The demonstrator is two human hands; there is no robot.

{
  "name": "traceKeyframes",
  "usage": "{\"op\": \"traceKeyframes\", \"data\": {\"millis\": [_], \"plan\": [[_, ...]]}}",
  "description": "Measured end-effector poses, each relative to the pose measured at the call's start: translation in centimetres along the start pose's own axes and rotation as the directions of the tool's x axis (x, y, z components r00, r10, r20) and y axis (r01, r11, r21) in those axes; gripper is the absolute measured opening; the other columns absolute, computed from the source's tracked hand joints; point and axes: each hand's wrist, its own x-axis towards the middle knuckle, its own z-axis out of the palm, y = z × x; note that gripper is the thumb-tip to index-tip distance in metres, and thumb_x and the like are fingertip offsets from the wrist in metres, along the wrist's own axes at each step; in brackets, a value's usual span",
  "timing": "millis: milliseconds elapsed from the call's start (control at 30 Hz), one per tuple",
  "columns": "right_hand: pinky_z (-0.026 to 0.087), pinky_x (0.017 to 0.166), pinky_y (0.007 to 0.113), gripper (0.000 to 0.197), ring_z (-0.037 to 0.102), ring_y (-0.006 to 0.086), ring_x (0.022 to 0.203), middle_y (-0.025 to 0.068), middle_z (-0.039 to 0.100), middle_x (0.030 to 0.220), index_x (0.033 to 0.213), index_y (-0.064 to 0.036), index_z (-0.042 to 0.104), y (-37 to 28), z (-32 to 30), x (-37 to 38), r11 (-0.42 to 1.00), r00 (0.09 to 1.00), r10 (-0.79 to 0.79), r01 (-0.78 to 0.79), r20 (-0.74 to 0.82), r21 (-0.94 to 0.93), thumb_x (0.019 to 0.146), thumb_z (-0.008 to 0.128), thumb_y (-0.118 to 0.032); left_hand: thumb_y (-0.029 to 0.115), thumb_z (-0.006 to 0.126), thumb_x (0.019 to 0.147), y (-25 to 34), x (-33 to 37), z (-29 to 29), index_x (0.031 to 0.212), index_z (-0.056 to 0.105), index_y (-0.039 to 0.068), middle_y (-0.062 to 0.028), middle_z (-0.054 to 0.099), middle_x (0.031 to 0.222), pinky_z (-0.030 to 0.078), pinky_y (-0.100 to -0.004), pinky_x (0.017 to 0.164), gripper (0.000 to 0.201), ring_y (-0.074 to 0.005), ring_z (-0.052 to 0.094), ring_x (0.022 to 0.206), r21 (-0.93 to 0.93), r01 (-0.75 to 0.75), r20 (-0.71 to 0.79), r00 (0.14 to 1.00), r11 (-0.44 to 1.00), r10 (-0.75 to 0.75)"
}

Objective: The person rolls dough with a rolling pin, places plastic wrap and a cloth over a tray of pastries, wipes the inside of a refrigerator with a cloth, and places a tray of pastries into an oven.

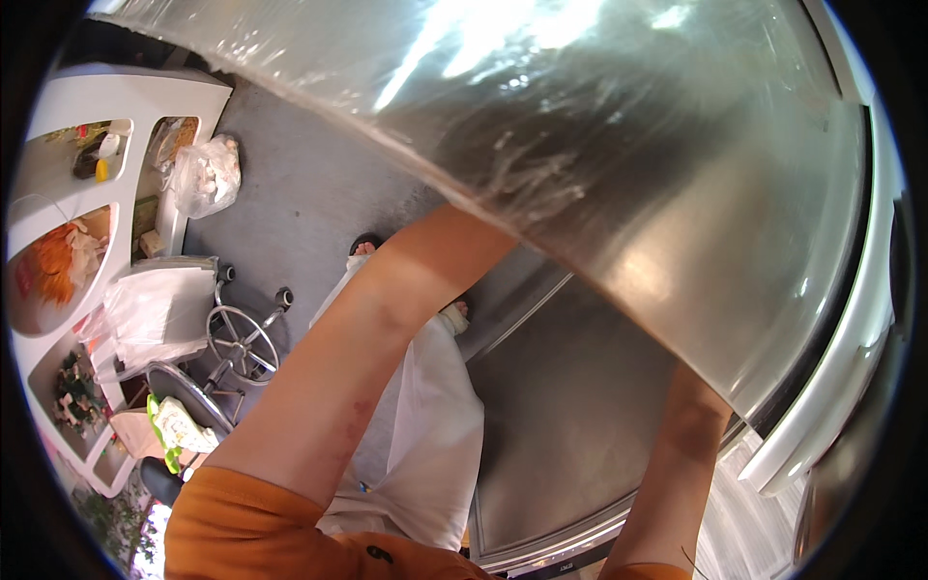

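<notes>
A broad, shiny silver panel (619, 184), apparently wrapped in clear film, slants across the upper right. Wrinkles and bright reflections show on its surface. My left forearm (387, 300) reaches up and passes behind the panel's lower edge, which hides my left hand. Farther right, my right forearm (681, 464) also goes behind that edge, near its lower corner, and that hand is out of sight too. What either hand touches or holds cannot be seen. Below the panel, between my forearms, is a dark flat metal-looking surface (570, 406) with a bright rim along its near side.
A white shelf unit (87, 92) with rounded openings stands at left, holding orange and other small items. Beside it are a filled clear plastic bag (208, 176) and a wheeled chrome chair base (244, 344). A curved white edge (841, 387) runs down the right.
</notes>
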Motion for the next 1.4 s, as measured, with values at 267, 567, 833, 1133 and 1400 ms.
{"op": "traceKeyframes", "data": {"millis": [267,567,833,1133,1400], "plan": [[0.052,0.075,0.033,0.033,0.056,0.0244,0.093,0.0103,0.057,0.103,0.11,0.0,0.053,-0.9,9.3,5.1,0.962,0.982,-0.064,0.014,0.176,0.273,0.085,0.058,-0.02,0.0,0.058,0.075,0.8,3.1,-2.9,0.106,0.054,-0.001,-0.0081,0.062,0.093,0.051,-0.0266,0.072,0.031,-0.0153,0.061,0.085,0.145,0.023,-0.083,0.996,0.989,-0.011],[0.053,0.074,0.032,0.03,0.057,0.0244,0.092,0.0099,0.057,0.103,0.109,-0.0001,0.053,0.4,18.2,12.1,0.744,0.965,-0.1,-0.09,0.243,0.662,0.086,0.057,-0.019,0.001,0.06,0.076,1.5,5.2,-1.9,0.106,0.055,-0.001,-0.0089,0.063,0.093,0.051,-0.0261,0.07,0.03,-0.0156,0.062,0.084,0.259,0.094,-0.059,0.995,0.961,-0.082],[0.054,0.073,0.031,0.027,0.057,0.0243,0.092,0.0095,0.057,0.102,0.108,-0.0003,0.054,2.2,18.8,13.8,0.669,0.928,-0.177,-0.132,0.329,0.731,0.087,0.055,-0.018,0.002,0.061,0.077,1.1,6.6,-2.1,0.106,0.055,-0.002,-0.0097,0.064,0.092,0.052,-0.0256,0.068,0.03,-0.0159,0.063,0.084,0.273,0.125,-0.031,0.992,0.954,-0.121],[0.055,0.077,0.029,0.02,0.057,0.0216,0.094,0.0083,0.057,0.103,0.105,-0.003,0.055,3.1,20.0,12.9,0.748,0.969,-0.104,-0.072,0.223,0.659,0.088,0.052,-0.012,0.003,0.065,0.076,2.7,4.8,-2.6,0.097,0.06,-0.002,-0.0102,0.065,0.085,0.053,-0.0239,0.065,0.022,-0.0162,0.063,0.076,0.561,0.022,-0.029,1.0,0.828,-0.007],[0.048,0.08,0.03,0.026,0.053,0.0169,0.091,0.0056,0.054,0.105,0.109,-0.0061,0.054,3.2,20.6,7.2,0.811,0.986,-0.123,0.034,0.113,0.584,0.088,0.053,-0.021,0.001,0.065,0.073,4.5,1.4,-0.9,0.086,0.062,0.0,-0.0078,0.064,0.081,0.052,-0.0222,0.063,0.013,-0.0138,0.061,0.071,0.821,-0.313,0.222,0.945,0.477,0.239]]}}
